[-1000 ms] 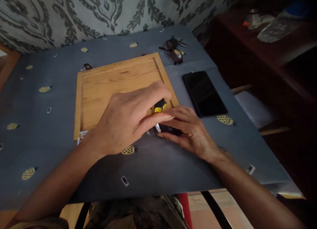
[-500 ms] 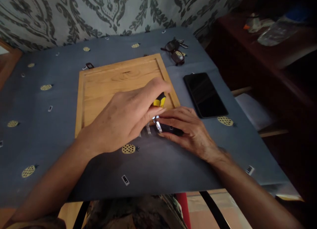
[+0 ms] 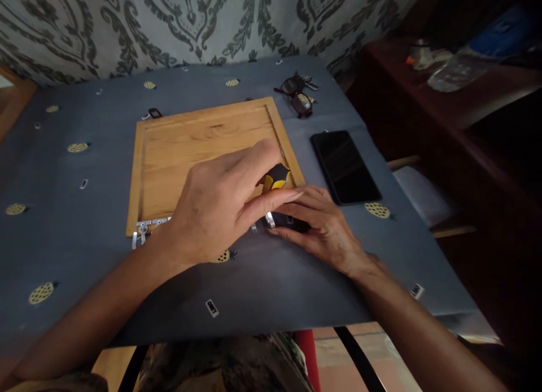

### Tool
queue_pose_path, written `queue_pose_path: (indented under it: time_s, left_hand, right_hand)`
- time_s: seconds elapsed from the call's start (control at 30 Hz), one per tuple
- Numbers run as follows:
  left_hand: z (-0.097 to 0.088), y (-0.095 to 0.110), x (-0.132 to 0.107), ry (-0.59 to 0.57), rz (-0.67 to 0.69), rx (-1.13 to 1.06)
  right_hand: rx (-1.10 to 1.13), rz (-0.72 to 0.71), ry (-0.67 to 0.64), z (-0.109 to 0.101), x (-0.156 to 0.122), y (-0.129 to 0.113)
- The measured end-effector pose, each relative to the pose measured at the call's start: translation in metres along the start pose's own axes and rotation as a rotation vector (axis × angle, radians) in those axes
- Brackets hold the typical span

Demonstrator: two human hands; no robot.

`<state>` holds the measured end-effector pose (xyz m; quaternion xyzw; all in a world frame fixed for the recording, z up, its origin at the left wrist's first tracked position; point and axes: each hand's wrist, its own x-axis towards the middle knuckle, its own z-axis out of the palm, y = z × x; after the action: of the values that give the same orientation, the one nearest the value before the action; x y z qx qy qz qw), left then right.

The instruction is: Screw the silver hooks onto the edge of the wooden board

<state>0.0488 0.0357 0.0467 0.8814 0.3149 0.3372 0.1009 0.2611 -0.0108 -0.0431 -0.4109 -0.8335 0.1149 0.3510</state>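
My left hand (image 3: 214,205) is closed around the black-and-yellow handle of a screwdriver (image 3: 277,176); the tool's shaft and tip are hidden. Under it lies a wooden board (image 3: 199,146) with a raised rim. At the board's near right corner, my right hand (image 3: 324,228) pinches a shiny metal hook (image 3: 270,220) between thumb and fingers. More metal hooks on small plates (image 3: 143,229) show along the near left edge of the board. My left hand covers the middle of that edge.
A black phone (image 3: 346,167) lies right of the board. Sunglasses (image 3: 298,98) and keys (image 3: 311,82) are behind it. A small dark buckle-like piece (image 3: 154,113) sits past the board's far edge. To the right stands a dark red cabinet (image 3: 393,64) with a plastic bag (image 3: 449,73).
My left hand has shifted slightly, and its fingers now reach further over the right hand's fingertips. The screwdriver handle leans more to the right. Metal hooks at the board's left corner have come into sight.
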Motion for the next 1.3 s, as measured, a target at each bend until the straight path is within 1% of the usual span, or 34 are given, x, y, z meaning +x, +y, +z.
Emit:
queue_pose_path:
  time_s: [0.13, 0.23, 0.3, 0.43, 0.5, 0.53, 0.57, 0.6, 0.73, 0.83, 0.9, 1.03, 1.1, 1.17, 1.23, 1.27, 1.3]
  left_hand:
    - [-0.001, 0.001, -0.001, -0.033, -0.023, -0.049]
    - [-0.008, 0.0, 0.001, -0.096, 0.013, -0.141]
    - [-0.015, -0.001, 0.002, -0.189, 0.052, -0.188]
    - [-0.029, -0.004, 0.005, -0.421, 0.095, -0.2]
    - [-0.032, -0.006, 0.006, -0.483, 0.095, -0.204]
    - [-0.032, -0.006, 0.006, -0.491, 0.082, -0.205]
    - [-0.03, -0.007, 0.006, -0.476, 0.061, -0.202]
    - [-0.028, -0.008, 0.006, -0.436, 0.042, -0.196]
    - [-0.013, -0.011, 0.004, -0.186, 0.015, -0.138]
    - [-0.001, -0.011, 0.003, -0.005, 0.037, -0.071]
    - [0.003, -0.008, 0.002, 0.08, 0.031, -0.035]
    - [0.003, -0.002, -0.001, 0.107, -0.093, -0.029]
    - [0.0, 0.001, -0.002, 0.166, -0.115, -0.042]
    - [-0.004, 0.003, -0.001, 0.194, -0.125, -0.064]
    - [-0.007, 0.005, 0.0, 0.159, -0.151, -0.082]
    - [-0.009, 0.006, 0.001, 0.153, -0.122, -0.091]
    - [-0.01, 0.007, 0.002, 0.109, -0.148, -0.062]
  right_hand:
    - [0.012, 0.07, -0.013, -0.001, -0.001, -0.002]
    - [0.017, 0.112, -0.023, -0.001, -0.001, -0.002]
    - [0.02, 0.115, -0.031, -0.002, -0.001, -0.002]
    - [0.032, 0.125, -0.044, -0.004, 0.0, -0.004]
    - [0.034, 0.13, -0.048, -0.004, 0.0, -0.005]
    - [0.033, 0.134, -0.049, -0.004, 0.0, -0.005]
    - [0.031, 0.139, -0.053, -0.004, 0.0, -0.005]
    - [0.028, 0.144, -0.052, -0.004, 0.0, -0.005]
    - [0.022, 0.144, -0.045, -0.004, -0.001, -0.004]
    - [0.015, 0.145, -0.047, -0.003, -0.001, -0.005]
    - [0.014, 0.148, -0.051, -0.003, -0.001, -0.005]
    - [0.02, 0.14, -0.034, -0.003, -0.001, -0.004]
    - [0.025, 0.144, -0.024, -0.002, -0.002, -0.004]
    - [0.035, 0.155, -0.025, -0.002, -0.003, -0.003]
    - [0.046, 0.162, -0.021, -0.001, -0.003, -0.003]
    - [0.048, 0.166, -0.017, -0.001, -0.003, -0.002]
    - [0.048, 0.169, -0.013, 0.0, -0.004, -0.002]
